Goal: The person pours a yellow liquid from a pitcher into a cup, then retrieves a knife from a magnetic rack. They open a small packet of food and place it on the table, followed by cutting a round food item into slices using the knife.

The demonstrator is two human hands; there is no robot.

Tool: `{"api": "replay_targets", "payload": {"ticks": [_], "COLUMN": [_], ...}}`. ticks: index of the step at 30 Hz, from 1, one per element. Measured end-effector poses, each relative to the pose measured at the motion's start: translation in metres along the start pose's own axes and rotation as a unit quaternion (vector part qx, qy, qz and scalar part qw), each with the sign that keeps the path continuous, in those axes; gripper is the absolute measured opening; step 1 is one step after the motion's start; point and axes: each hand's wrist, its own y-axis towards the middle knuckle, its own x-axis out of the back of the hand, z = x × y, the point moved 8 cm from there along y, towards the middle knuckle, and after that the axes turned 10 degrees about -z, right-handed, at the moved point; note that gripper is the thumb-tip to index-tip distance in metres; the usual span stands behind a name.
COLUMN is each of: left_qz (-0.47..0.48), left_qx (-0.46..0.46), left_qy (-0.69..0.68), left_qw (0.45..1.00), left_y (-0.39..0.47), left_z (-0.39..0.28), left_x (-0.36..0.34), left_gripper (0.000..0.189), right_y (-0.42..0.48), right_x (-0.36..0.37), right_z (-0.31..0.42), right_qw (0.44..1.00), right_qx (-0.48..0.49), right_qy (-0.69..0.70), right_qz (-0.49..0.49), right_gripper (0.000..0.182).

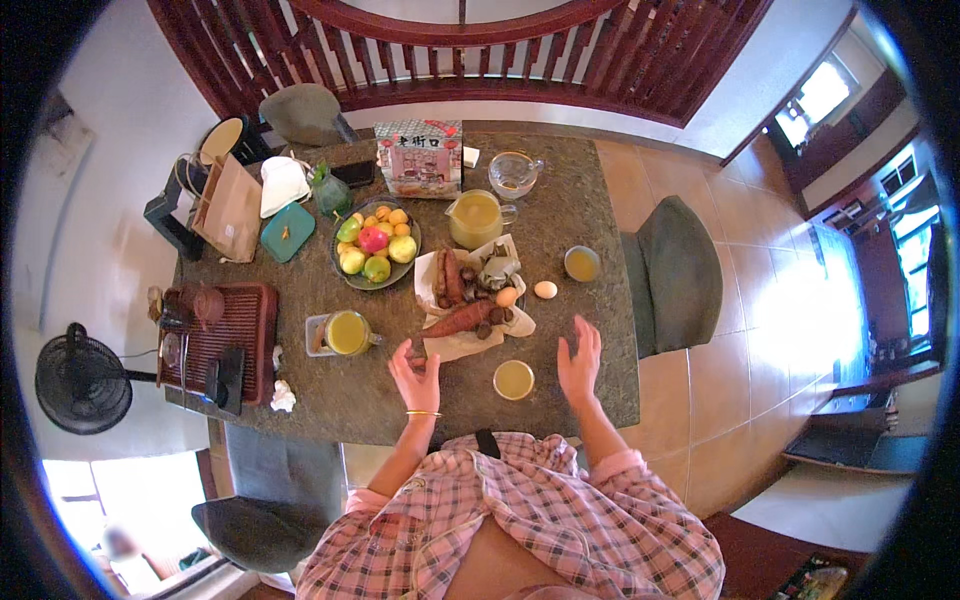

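Note:
My left hand (416, 379), a thin gold bangle at its wrist, is raised over the table with fingers apart and nothing in it. Across from it, my right hand (580, 360) is likewise empty, fingers spread. Between them stands a small bowl of yellow drink (514, 380). Just beyond lies paper (450, 346) holding sweet potatoes (459, 320), chestnuts, a wrapped leafy bundle (499, 271) and a brown egg (506, 297). A paler egg (545, 289) rests on the tabletop, near a second small bowl (581, 264). A glass mug of yellow drink (347, 332) is beyond my left hand, leftward.
At the back are a glass pitcher (475, 219), an empty glass jug (514, 175), a printed box (420, 161) and a fruit plate (411, 264). A slatted tea tray (266, 337) and crumpled tissue (283, 396) lie left. Grey chairs (679, 277) flank the table (600, 420).

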Motion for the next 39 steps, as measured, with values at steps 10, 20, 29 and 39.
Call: {"api": "replay_targets", "payload": {"ticks": [10,20,29,39], "left_qz": [0.234,0.316,0.212,-0.091], "left_qx": [-0.477,-0.594,-0.463,0.009], "left_qy": [0.264,0.397,0.429,0.268], "left_qw": [0.805,0.624,0.746,0.959], "left_y": [0.014,-0.011,0.007,-0.070], "left_z": [-0.082,-0.056,-0.052,-0.043], "left_x": [-0.110,-0.153,-0.091,0.101], "left_gripper": [0.007,0.010,0.007,0.020], "right_y": [-0.049,-0.043,-0.031,0.013], "right_x": [0.030,0.040,0.027,0.014], "right_z": [-0.014,-0.027,-0.031,0.013], "right_qw": [0.992,0.989,0.983,0.970], "right_qx": [-0.064,-0.072,-0.067,-0.049], "right_qy": [0.105,0.111,0.138,0.226], "right_qz": [0.039,0.063,0.100,0.073], "right_gripper": [0.013,0.011,0.009,0.034]}}
